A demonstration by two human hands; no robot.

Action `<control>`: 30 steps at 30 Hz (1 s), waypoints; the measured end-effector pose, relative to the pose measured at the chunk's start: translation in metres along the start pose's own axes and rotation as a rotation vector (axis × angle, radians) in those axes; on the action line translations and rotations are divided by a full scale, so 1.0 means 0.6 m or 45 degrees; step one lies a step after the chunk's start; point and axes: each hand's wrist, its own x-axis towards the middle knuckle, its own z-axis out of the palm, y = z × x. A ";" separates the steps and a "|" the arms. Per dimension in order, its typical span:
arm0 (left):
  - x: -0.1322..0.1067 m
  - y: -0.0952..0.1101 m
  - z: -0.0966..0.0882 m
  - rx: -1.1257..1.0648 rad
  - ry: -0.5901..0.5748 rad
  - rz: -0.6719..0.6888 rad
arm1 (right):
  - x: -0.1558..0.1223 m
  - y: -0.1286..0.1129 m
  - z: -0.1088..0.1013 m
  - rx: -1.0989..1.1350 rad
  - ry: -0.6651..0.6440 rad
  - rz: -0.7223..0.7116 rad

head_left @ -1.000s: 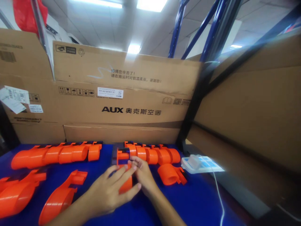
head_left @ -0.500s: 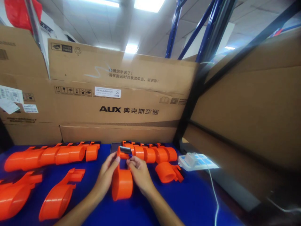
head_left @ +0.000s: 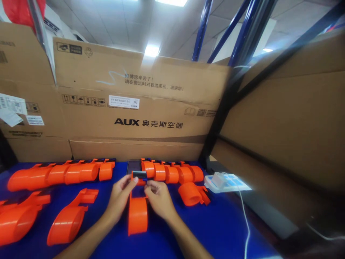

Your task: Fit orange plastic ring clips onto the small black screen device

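Both of your hands meet at the narrow upper end of an orange plastic scoop-shaped part (head_left: 138, 214), which lies on the blue table top (head_left: 215, 226) with its wide rounded end toward you. Your left hand (head_left: 118, 199) pinches that end from the left with thumb and forefinger; your right hand (head_left: 159, 199) pinches it from the right, its other fingers curled in. A small black bar (head_left: 139, 175) sits across the top of the part, between your fingertips.

Just behind it runs a row of nested orange parts (head_left: 172, 172), with one loose orange piece (head_left: 192, 194) near your right hand. A second nested orange row (head_left: 61, 174) lies farther left, and two separate orange scoops (head_left: 68, 221) lie in front of it. A white power strip (head_left: 226, 181) with its white cable (head_left: 244, 219) rests at the right. A brown cardboard carton (head_left: 134, 111) stands behind the table.
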 end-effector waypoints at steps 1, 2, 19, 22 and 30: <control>0.000 0.000 0.000 -0.009 -0.003 -0.004 | 0.000 0.001 0.000 -0.015 -0.004 -0.003; 0.000 0.001 0.000 -0.018 -0.007 -0.006 | 0.000 0.001 -0.001 -0.032 -0.005 -0.009; -0.004 0.022 0.003 -0.090 -0.017 -0.015 | -0.001 -0.010 -0.004 -0.177 0.015 -0.120; -0.009 0.029 0.006 -0.196 0.023 -0.090 | 0.003 0.000 -0.002 -0.155 -0.011 -0.123; -0.023 0.055 -0.008 -0.712 0.103 -0.407 | 0.002 0.011 -0.017 -0.500 0.093 -0.182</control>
